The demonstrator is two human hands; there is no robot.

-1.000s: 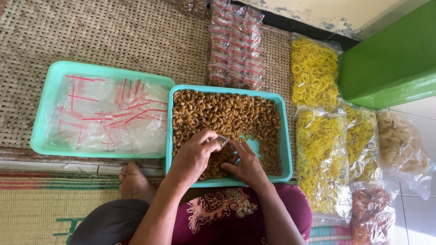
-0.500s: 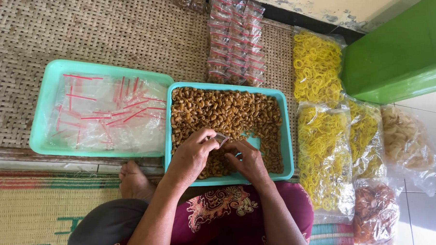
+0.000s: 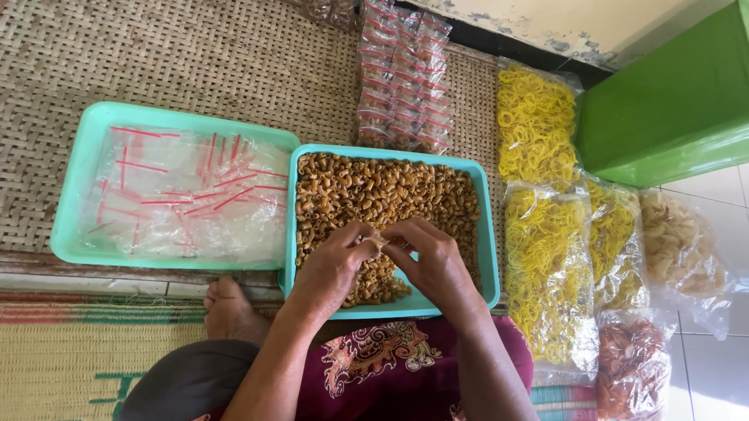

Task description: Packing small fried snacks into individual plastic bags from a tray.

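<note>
Both hands, left hand (image 3: 331,266) and right hand (image 3: 434,262), are pinching a small bag (image 3: 379,238) over the still-full snack tray (image 3: 389,226), filled packets (image 3: 403,68) already stacking behind.

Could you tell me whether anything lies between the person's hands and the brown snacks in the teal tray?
Nothing visible does. The left hand and right hand sit right over the brown snacks in the teal tray, fingers meeting around something small that I cannot make out. The tray of clear bags lies aside, to the left.
</note>
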